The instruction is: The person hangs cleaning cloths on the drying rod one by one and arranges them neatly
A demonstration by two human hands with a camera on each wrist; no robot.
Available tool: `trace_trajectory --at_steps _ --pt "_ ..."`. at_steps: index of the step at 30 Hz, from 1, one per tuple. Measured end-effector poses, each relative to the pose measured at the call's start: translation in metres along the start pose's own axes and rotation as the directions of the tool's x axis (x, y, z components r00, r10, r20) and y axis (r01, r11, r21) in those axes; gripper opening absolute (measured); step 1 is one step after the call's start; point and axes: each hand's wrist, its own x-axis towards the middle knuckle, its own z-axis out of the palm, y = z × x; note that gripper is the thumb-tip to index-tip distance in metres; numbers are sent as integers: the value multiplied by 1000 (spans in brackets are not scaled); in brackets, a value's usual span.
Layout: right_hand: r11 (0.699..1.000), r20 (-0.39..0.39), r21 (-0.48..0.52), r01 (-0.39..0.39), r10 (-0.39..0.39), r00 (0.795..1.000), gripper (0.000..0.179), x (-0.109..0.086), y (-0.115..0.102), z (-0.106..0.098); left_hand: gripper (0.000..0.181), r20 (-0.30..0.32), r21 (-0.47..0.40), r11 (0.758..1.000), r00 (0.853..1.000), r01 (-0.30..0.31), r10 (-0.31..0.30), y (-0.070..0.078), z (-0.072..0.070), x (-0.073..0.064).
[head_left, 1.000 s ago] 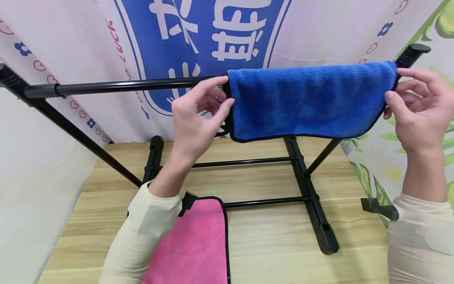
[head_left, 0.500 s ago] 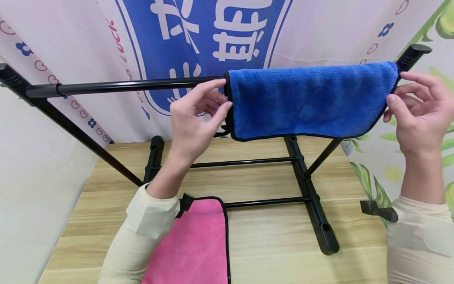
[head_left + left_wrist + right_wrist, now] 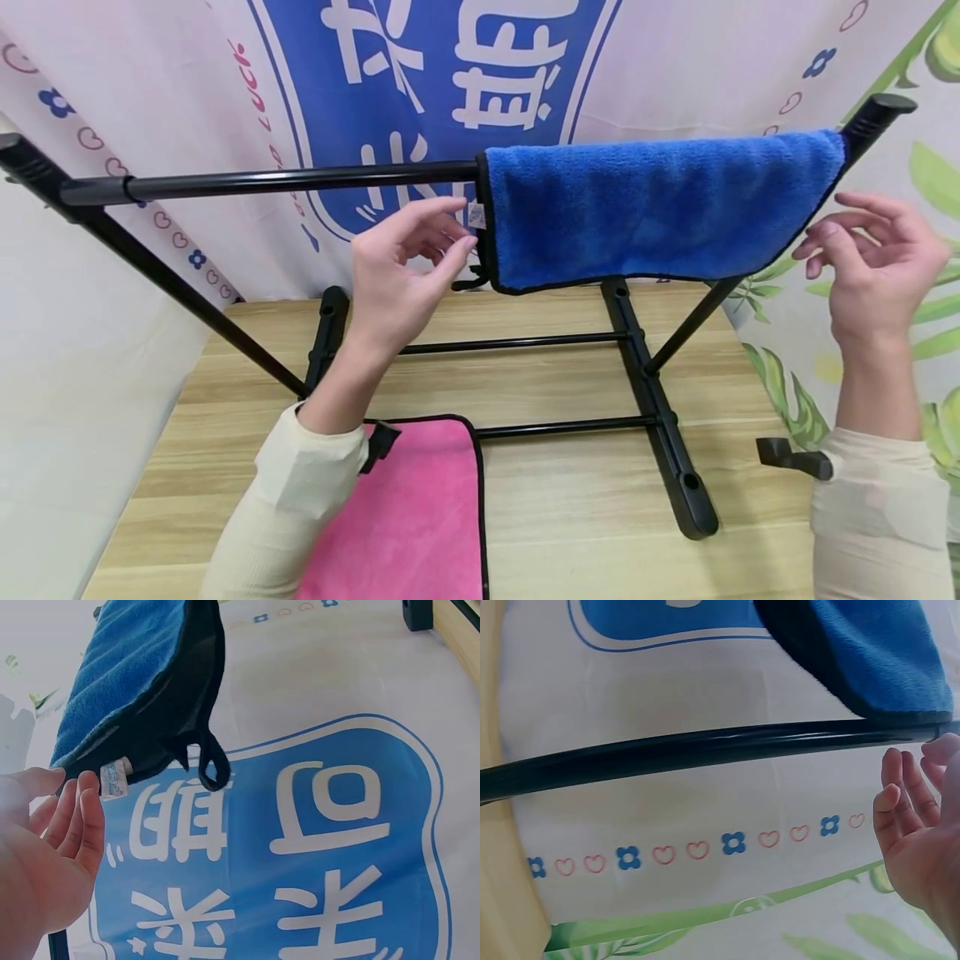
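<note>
A blue plush towel [image 3: 660,208] with black edging hangs folded over the right part of the black rack's top bar [image 3: 300,177]. A white label [image 3: 115,778] and a black hanging loop [image 3: 214,765] show at its left edge. Just left of that edge is my left hand [image 3: 401,267], fingers loosely bent and nothing between them. My right hand [image 3: 885,258] hovers by the towel's lower right edge, fingers relaxed and holding nothing. Whether its fingertips still brush the edging, I cannot tell.
A pink towel [image 3: 420,508] with black edging lies flat on the wooden table [image 3: 570,517], partly under the left forearm. The rack's black feet [image 3: 660,408] and lower crossbars stand on the table. Behind hangs a printed curtain [image 3: 667,67].
Both hands have let go of the blue towel's side edges and drawn slightly down, the left also moving left. The label has come into sight. The towel stays on the bar.
</note>
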Motion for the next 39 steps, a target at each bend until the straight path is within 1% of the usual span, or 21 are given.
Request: trace_trajectory --at_steps 2,5,7,12,14,17,18,23,29,33,35,37,39 --pt "1000 -3 7 -29 29 1000 23 -3 4 -3 26 7 14 1000 1000 13 -13 -1 -2 -3" --pt "998 13 5 -60 60 998 23 -9 11 -8 25 18 48 998 999 29 -30 -3 -6 -9" --pt "997 24 -18 -70 70 997 23 -13 16 -12 24 29 73 997 999 34 -36 -5 -9 -12" --pt "994 51 -54 -90 92 994 24 -22 27 -19 21 79 105 994 996 43 -51 -13 -16 -20" --pt "992 47 -50 -114 116 992 25 -25 31 -20 21 99 115 992 993 54 -65 -16 -18 -25" --pt "988 44 -58 -144 147 988 28 -30 35 -21 21 126 153 985 987 78 -98 -22 -23 -32" --pt "986 37 -49 -160 162 986 28 -32 36 -21 21 133 170 981 984 92 -115 -23 -24 -35" --pt "976 50 -105 -192 198 979 33 -42 41 -22 20 160 224 963 969 152 -190 -31 -30 -50" --pt "962 78 -166 -216 231 970 38 -52 45 -23 20 207 261 952 954 160 -217 -43 -34 -69" --pt "953 131 -219 -209 241 962 38 -58 50 -25 19 241 288 939 935 188 -261 -52 -38 -82" --pt "950 148 -221 -221 257 955 40 -61 54 -27 19 254 298 931 923 210 -290 -56 -40 -88" --pt "943 165 -238 -232 275 947 42 -64 57 -28 19 260 308 922 912 233 -317 -61 -43 -94" --pt "938 178 -244 -245 292 940 44 -67 61 -30 19 259 318 914 905 251 -338 -66 -46 -100"
